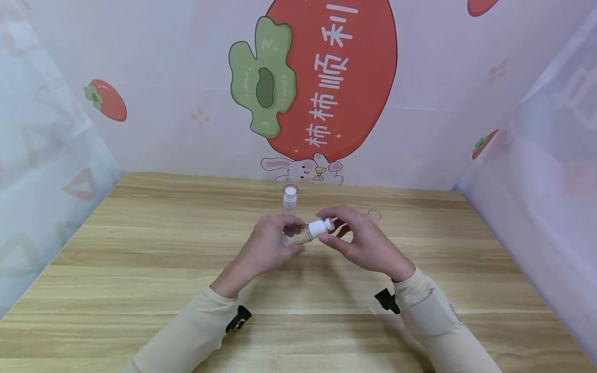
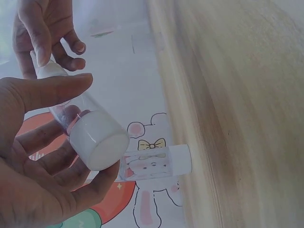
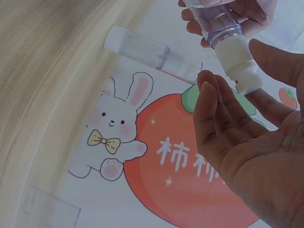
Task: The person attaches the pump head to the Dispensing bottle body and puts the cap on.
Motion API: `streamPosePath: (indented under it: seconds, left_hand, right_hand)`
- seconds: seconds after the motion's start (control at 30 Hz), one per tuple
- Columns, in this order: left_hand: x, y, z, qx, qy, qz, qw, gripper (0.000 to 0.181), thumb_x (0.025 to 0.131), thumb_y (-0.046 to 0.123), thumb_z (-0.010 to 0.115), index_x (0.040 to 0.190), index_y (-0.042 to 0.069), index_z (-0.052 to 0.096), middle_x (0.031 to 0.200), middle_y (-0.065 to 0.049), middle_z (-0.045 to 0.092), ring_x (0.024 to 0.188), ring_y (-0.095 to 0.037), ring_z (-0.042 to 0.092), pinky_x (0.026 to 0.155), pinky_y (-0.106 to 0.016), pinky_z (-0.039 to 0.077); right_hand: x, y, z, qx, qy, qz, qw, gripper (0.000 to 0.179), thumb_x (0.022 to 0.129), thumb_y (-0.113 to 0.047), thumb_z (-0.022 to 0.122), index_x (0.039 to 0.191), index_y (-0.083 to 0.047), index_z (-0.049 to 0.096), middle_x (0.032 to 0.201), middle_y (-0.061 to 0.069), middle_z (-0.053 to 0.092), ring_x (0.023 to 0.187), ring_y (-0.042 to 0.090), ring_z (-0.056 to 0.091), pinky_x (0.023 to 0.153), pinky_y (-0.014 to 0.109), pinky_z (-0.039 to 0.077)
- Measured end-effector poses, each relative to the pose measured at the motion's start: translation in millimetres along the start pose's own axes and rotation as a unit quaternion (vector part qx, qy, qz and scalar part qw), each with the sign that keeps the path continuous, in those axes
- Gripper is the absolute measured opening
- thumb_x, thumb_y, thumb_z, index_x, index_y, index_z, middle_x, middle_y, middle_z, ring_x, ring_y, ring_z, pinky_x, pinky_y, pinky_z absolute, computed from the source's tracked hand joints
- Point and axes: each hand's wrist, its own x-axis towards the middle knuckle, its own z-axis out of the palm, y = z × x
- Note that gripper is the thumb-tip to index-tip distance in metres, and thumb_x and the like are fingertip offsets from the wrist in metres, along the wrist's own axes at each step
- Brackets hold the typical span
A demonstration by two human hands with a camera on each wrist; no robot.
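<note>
My left hand (image 1: 270,241) grips a small clear pump bottle (image 2: 97,137) with a white base, fingers and thumb around its body. It is held tilted above the table, the white pump top (image 3: 235,59) towards my right hand. My right hand (image 1: 356,241) is at that pump top, its thumb beside the white collar and its fingers spread loosely around the nozzle. Whether the thumb touches the collar is hard to tell. Behind my left hand a second clear bottle (image 1: 289,199) with a white base stands upright on the table.
A clear cap (image 3: 52,209) stands on the wooden table (image 1: 163,290), beyond my right hand; only its rim shows in the head view. A printed cloth (image 1: 177,103) with a red persimmon and a rabbit hangs behind the table, and cloth walls line both sides.
</note>
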Motion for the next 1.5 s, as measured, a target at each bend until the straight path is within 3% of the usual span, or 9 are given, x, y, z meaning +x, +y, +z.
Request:
streamPosePath:
  seconds: [0.37, 0.73, 1.07, 1.27, 1.5]
  left_hand:
    - [0.9, -0.1, -0.1, -0.005, -0.012, -0.002, 0.9999, 0.035, 0.073, 0.002, 0.089, 0.105, 0.004, 0.075, 0.092, -0.004, 0.071, 0.088, -0.026, 0.068, 0.08, -0.04, 0.056]
    - [-3.1, 5.7, 0.7, 0.024, 0.019, 0.005, 0.9995, 0.037, 0.073, 0.003, 0.09, 0.107, 0.005, 0.076, 0.101, -0.01, 0.074, 0.092, -0.028, 0.07, 0.083, -0.045, 0.056]
    - [-3.7, 9.1, 3.0, 0.078, 0.054, 0.027, 0.9951, 0.037, 0.071, 0.002, 0.091, 0.105, 0.006, 0.077, 0.1, -0.007, 0.076, 0.089, -0.02, 0.068, 0.078, -0.042, 0.056]
    - [-4.3, 10.1, 3.7, 0.097, 0.064, 0.036, 0.9925, 0.037, 0.071, 0.001, 0.091, 0.104, 0.005, 0.077, 0.1, -0.008, 0.076, 0.091, -0.022, 0.07, 0.079, -0.043, 0.057]
    - [-5.2, 11.5, 2.8, 0.107, 0.069, 0.042, 0.991, 0.038, 0.07, 0.003, 0.092, 0.104, 0.007, 0.077, 0.1, -0.006, 0.076, 0.088, -0.021, 0.07, 0.075, -0.042, 0.057]
  right_hand:
    - [0.0, 0.1, 0.8, 0.003, -0.004, -0.008, 1.0, 0.035, 0.089, -0.003, 0.077, 0.122, -0.007, 0.066, 0.11, -0.002, 0.066, 0.09, 0.021, 0.064, 0.077, 0.038, 0.058]
    - [0.0, -0.6, 0.5, -0.004, -0.001, 0.002, 1.0, 0.029, 0.091, -0.007, 0.076, 0.118, -0.009, 0.068, 0.103, -0.005, 0.067, 0.087, 0.018, 0.062, 0.075, 0.036, 0.057]
    - [0.7, -2.7, 0.2, -0.002, 0.0, 0.027, 0.9996, 0.021, 0.093, -0.011, 0.075, 0.113, -0.01, 0.07, 0.095, -0.006, 0.067, 0.084, 0.02, 0.062, 0.073, 0.037, 0.057]
    - [1.4, -3.5, 0.0, -0.004, 0.0, 0.039, 0.9992, 0.018, 0.094, -0.014, 0.074, 0.111, -0.01, 0.07, 0.092, -0.006, 0.067, 0.083, 0.021, 0.062, 0.073, 0.034, 0.057]
    - [1.6, -3.9, 0.1, -0.008, 0.0, 0.045, 0.999, 0.017, 0.094, -0.015, 0.074, 0.11, -0.01, 0.071, 0.092, -0.007, 0.067, 0.082, 0.016, 0.062, 0.074, 0.039, 0.057]
